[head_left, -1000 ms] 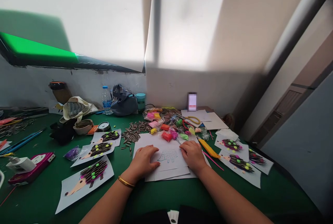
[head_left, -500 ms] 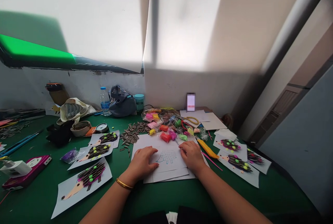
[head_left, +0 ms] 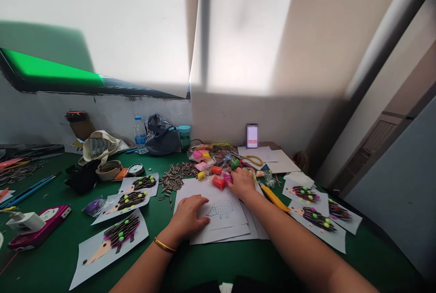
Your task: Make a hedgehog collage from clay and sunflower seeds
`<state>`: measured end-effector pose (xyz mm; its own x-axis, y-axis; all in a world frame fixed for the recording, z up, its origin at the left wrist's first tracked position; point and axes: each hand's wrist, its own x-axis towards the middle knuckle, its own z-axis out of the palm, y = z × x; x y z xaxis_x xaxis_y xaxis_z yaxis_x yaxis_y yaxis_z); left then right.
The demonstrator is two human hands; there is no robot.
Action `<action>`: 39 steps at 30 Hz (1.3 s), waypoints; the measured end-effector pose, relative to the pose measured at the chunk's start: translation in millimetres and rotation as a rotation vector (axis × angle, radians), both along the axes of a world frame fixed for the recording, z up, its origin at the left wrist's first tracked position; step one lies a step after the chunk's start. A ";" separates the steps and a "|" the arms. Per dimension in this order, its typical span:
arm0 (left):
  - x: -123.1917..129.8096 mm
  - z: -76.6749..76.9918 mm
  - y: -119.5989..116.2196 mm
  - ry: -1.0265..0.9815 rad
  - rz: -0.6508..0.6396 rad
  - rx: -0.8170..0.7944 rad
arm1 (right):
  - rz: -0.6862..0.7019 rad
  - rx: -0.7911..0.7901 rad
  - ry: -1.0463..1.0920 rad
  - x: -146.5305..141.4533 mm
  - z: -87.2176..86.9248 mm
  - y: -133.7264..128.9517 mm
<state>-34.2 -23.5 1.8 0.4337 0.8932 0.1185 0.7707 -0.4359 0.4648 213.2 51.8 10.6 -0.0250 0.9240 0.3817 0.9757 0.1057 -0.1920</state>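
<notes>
My left hand (head_left: 191,213) lies on the left edge of a stack of white paper (head_left: 218,233), fingers apart and holding nothing. On the top sheet, a hedgehog outline (head_left: 222,210) is drawn in blue-green. My right hand (head_left: 242,184) reaches over the far edge of the paper, fingers bent and slightly apart among small bags of coloured modelling clay. Its fingertips are at a magenta clay bag (head_left: 226,176), beside a red clay bag (head_left: 218,183). Part of what lies under this hand is hidden.
Sunflower seeds (head_left: 175,176) are heaped left of the paper. Finished hedgehog pictures lie on both sides, one at the left (head_left: 109,248), another at the right (head_left: 318,220). A yellow utility knife (head_left: 275,198), yellow-handled scissors (head_left: 254,160) and an upright phone (head_left: 252,136) are to the right.
My right hand has moved forward from the paper's right edge to the clay bags, uncovering more of the drawing. My left hand stays on the paper. The view has shifted slightly.
</notes>
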 end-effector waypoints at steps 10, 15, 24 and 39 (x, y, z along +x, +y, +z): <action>7.8 12.3 -1.7 -0.213 0.076 0.188 | 0.153 0.102 0.173 1.1 14.9 -47.4; 34.0 28.8 -10.8 -0.613 0.019 -0.053 | 0.333 0.007 0.542 -9.7 13.9 -90.8; 53.9 22.4 -12.8 -0.844 0.074 -0.083 | 0.431 -0.005 0.641 -15.7 10.6 -105.3; 53.8 32.9 -17.1 -0.739 -0.026 -0.155 | 0.456 -0.027 0.577 -19.0 14.9 -115.6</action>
